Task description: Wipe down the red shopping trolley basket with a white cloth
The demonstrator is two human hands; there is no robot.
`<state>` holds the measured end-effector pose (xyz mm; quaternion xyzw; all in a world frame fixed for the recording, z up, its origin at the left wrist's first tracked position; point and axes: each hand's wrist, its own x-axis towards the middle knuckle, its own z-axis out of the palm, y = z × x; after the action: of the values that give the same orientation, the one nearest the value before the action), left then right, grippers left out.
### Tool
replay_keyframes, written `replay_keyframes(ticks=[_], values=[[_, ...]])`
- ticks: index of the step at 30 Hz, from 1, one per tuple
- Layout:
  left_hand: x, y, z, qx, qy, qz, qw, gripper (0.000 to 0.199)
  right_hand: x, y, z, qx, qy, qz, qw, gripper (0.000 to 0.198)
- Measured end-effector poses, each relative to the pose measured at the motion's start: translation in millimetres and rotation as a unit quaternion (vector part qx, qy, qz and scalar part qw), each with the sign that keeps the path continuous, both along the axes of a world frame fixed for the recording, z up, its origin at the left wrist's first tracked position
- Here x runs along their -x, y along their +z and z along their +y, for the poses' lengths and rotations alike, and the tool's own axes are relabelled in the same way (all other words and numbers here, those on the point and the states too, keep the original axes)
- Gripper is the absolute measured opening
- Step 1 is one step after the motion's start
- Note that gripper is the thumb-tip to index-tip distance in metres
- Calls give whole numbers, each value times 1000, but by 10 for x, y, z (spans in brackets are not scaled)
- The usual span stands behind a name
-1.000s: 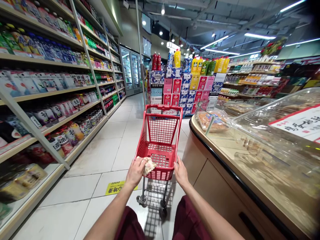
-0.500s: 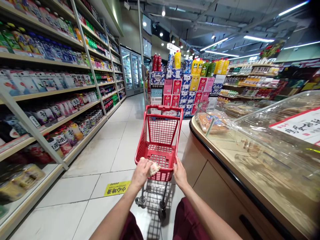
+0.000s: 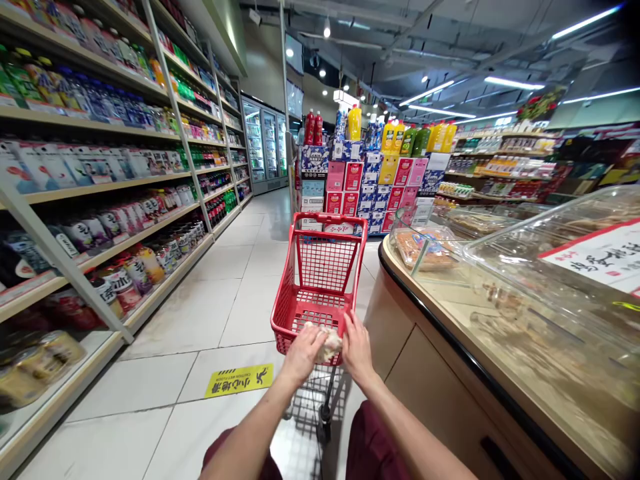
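A red plastic shopping cart point(image 3: 286, 301) with a grid-patterned basket stands right in front of me. My left hand point(image 3: 306, 348) is closed on a crumpled whitish cloth point(image 3: 330, 345) with pale specks, pressed against the basket's near rim. At the basket's near right corner, my right hand point(image 3: 357, 343) has its fingers wrapped over the rim, close to the cloth. Some of the near rim is hidden behind both hands and the cloth. Inside the basket I see only the bare red grid floor.
Shelves point(image 3: 100, 127) of bottles and cans line the left side. On the right curves a counter point(image 3: 400, 300) with transparent covers and packaged food point(image 3: 425, 245). Stacked drink boxes point(image 3: 350, 180) stand ahead. A yellow wet-floor sticker point(image 3: 239, 380) lies on the tiles.
My left hand has moved right along the near rim with the cloth, closer to my right hand. My right hand has shifted slightly, its fingers now further over the corner.
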<state>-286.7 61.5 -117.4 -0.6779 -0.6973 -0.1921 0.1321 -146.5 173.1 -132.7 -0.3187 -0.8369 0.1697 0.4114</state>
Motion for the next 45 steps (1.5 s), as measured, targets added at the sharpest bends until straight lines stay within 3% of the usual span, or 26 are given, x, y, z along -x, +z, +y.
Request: replay_keyframes(ticks=[3, 5, 8, 11, 14, 18, 21, 26, 31, 35, 39, 43, 45], values=[[-87, 44, 53, 8, -7, 1, 1000, 41, 119, 72, -197, -89, 99, -25, 991, 45], [61, 94, -39, 16, 43, 0, 999, 49, 247, 80, -324, -119, 143, -61, 981, 45], [386, 163, -232, 60, 126, 6, 990, 47, 494, 48, -435, -142, 135, -115, 974, 43], [565, 181, -331, 90, 135, 19, 987, 40, 594, 8, -379, -164, 136, -132, 968, 37], [564, 139, -334, 78, 128, 33, 988, 44, 338, -36, -191, -182, 139, -121, 966, 35], [450, 72, -285, 54, 141, 32, 988, 46, -112, -60, -38, -175, 78, -85, 978, 31], [342, 60, -243, 48, 130, 32, 990, 43, -61, -5, -131, -166, 62, -59, 982, 26], [206, 66, -207, 57, 105, 29, 992, 45, 234, 112, -314, -156, 125, -26, 979, 19], [172, 62, -197, 56, 110, 30, 992, 46, 129, 164, -302, -144, 191, -20, 971, 19], [223, 126, -182, 70, 75, 36, 994, 41, 250, 286, -321, -84, 108, -84, 987, 27], [347, 221, -170, 56, 74, 48, 995, 34, 389, 283, -347, -116, 72, -138, 981, 19], [414, 258, -173, 55, 72, 37, 995, 30, 23, 85, -166, -178, 139, -120, 967, 31], [388, 249, -171, 48, 79, 25, 995, 29, -278, 1, -7, -190, 136, -119, 965, 32]])
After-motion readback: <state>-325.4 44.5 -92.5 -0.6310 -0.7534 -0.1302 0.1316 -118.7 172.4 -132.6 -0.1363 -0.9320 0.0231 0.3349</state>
